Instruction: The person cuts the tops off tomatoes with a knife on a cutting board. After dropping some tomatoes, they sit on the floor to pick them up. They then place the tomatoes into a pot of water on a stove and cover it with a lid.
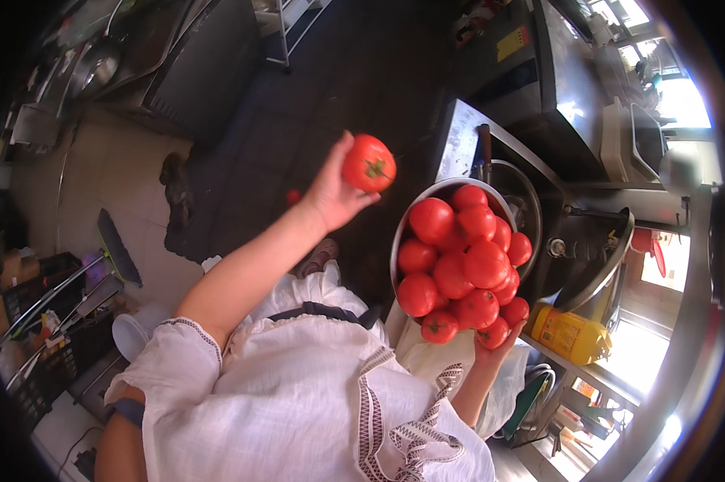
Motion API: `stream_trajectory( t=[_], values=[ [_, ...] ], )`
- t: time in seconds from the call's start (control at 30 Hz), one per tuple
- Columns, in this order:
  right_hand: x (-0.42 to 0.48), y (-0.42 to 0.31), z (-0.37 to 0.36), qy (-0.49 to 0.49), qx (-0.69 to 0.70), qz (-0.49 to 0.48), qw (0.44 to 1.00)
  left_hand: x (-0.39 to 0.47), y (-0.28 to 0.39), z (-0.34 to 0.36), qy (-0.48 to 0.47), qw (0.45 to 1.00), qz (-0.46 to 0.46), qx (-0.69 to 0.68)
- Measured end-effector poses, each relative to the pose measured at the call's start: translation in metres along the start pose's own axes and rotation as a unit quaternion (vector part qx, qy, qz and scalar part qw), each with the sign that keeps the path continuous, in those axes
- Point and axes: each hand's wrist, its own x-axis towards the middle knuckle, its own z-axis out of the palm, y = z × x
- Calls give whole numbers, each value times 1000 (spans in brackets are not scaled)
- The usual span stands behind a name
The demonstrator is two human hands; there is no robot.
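Observation:
My left hand (338, 193) holds a red tomato (369, 163) with a green calyx out over the dark floor, its fingers curled round the side. To the right, a round metal bowl (401, 235) is heaped with several more red tomatoes (452, 274). My right hand (498, 352) is at the bowl's near right edge, against the lowest tomatoes, and appears to support the bowl; much of this hand is hidden beneath them. Beyond my left forearm, a small red round object (293, 196) lies on the floor.
Right of the bowl are a metal sink (537, 265), a large round lid or pan (621, 259) and a yellow plastic jug (570, 334). A knife-like tool (486, 150) lies near the metal counter (455, 138). At the left are a broom (118, 247) and black crates (58, 367).

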Motion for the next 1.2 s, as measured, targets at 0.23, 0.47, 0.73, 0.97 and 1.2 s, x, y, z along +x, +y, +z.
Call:
stream_trajectory(
  t=[0.23,0.47,0.73,0.97,1.2],
  values=[
    [0,-1,0,13,-10,9,1000,-37,108,-98,85,986,143,-30],
    [-22,-7,17,105,-41,-132,985,-92,145,-217,205,968,147,-15],
    [-117,-6,144,150,-69,-341,925,-130,184,-351,306,950,48,-28],
    [-109,138,274,-116,-34,-102,987,-110,212,-365,263,963,-40,47],
    [43,343,328,-64,-282,42,956,-49,197,-392,271,942,-119,160]
  ],
)
